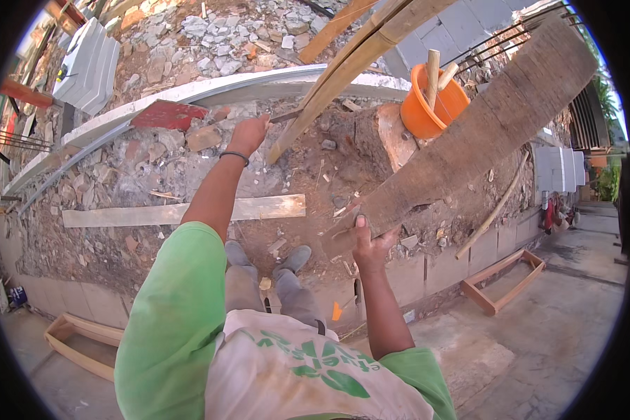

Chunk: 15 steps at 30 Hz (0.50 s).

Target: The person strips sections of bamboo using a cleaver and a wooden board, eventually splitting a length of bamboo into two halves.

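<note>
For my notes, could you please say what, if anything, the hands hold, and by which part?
Right hand: wide plank, by its lower end. Left hand: dark narrow tool, seemingly by its near end.

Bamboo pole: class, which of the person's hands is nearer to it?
Left: the left hand is just left of the bamboo pole; the right hand is farther, to its lower right, gripping a plank.

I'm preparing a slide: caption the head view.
Left grip on a dark blade-like tool beside bamboo, right grip on a weathered plank.

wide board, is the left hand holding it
No, the right hand holds the wide board near its lower end; the left hand is near the bamboo pole.
</note>
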Tool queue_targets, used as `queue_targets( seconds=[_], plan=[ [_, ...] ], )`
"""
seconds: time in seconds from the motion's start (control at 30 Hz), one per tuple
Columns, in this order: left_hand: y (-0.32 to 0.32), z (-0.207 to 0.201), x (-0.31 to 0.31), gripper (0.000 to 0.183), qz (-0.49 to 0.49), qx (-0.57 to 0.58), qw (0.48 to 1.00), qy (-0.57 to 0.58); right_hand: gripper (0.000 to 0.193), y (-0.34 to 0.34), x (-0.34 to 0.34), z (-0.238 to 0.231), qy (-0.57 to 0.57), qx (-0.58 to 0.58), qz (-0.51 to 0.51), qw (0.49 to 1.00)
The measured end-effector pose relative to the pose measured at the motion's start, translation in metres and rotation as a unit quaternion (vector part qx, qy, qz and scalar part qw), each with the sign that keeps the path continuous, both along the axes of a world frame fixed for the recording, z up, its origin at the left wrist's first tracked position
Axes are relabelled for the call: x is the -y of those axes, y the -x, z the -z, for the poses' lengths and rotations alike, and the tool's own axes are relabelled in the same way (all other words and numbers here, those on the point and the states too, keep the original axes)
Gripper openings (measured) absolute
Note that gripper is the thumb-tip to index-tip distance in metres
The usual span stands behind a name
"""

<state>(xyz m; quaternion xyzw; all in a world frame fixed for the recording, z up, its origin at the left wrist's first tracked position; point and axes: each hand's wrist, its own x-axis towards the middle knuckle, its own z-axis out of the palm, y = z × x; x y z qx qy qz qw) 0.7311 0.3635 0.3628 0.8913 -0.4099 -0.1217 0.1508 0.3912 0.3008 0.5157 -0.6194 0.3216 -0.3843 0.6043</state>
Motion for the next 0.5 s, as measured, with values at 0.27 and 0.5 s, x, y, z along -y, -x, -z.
queue_targets(
  seconds=[0.27, 0.5],
  plan=[
    [-0.027, 0.009, -0.013, 0.026, 0.026, 0.029, 0.999, -0.015, 0.057, -0.031, 0.013, 0.061, 0.069, -0.574, -0.236, 0.781],
    [-0.079, 0.028, -0.04, 0.03, 0.017, 0.04, 0.999, -0.004, 0.067, 0.018, -0.012, -0.018, 0.154, -0.065, -0.058, 0.984]
  ],
)
